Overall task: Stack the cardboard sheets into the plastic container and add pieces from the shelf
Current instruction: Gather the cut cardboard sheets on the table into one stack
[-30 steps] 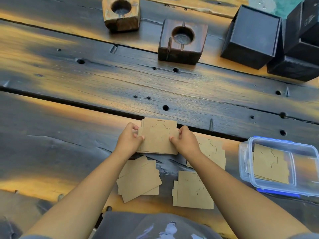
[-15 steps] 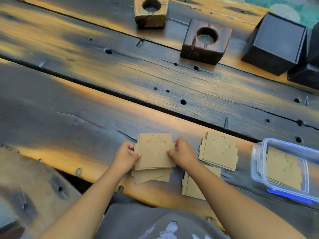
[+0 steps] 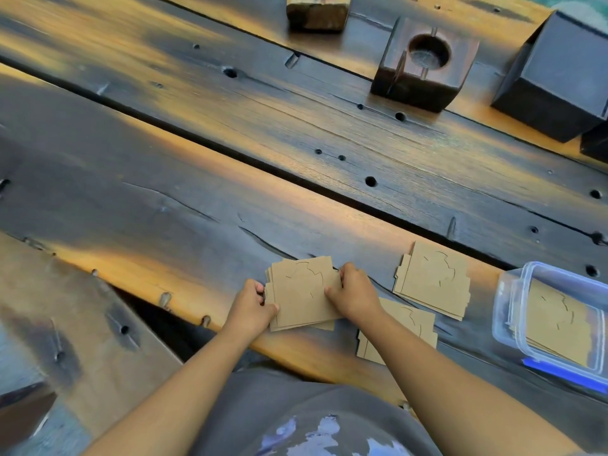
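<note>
A small stack of brown cardboard sheets with cut outlines lies near the table's front edge. My left hand grips its left side and my right hand grips its right side, thumb on top. A second pile of sheets rests to the right, and a third pile lies partly under my right forearm. At the far right stands a clear plastic container with a blue clip, holding several cardboard sheets.
The dark wooden plank table has holes and a long gap. At the back stand a dark wooden block with a round hole, a lighter block and black boxes. A lower bench sits left.
Both hands have carried the held stack toward the table's front and set it on the loose sheets that lay there. The camera view has shifted left.
</note>
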The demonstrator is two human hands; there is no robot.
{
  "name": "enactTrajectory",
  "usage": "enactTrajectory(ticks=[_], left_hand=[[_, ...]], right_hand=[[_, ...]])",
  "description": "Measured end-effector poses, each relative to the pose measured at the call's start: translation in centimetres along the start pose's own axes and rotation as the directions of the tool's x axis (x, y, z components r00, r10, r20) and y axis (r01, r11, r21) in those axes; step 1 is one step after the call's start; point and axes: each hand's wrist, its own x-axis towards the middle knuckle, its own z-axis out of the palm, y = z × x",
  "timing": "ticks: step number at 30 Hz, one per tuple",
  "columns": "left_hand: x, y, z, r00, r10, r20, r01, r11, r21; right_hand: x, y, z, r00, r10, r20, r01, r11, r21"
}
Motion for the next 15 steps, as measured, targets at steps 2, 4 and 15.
enactTrajectory(ticks=[2,4,15], left_hand=[[0.0,0.0,0.1,1.000,0.014,-0.026,-0.014,1.000,0.027],[0.2,0.1,0.2,0.999,0.022,-0.036,-0.019,0.998,0.064],[0.7,1.2,-0.3,0.991,0.129,-0.035,-0.122,0.982,0.146]], right_hand=[[-0.1,-0.1,0.1,1.000,-0.008,-0.003,0.008,1.000,-0.011],[-0.1,-0.2,0.1,1.000,-0.011,-0.012,0.011,1.000,-0.029],[-1.2,1.1,0.4,0.998,0.039,-0.044,-0.036,0.997,0.066]])
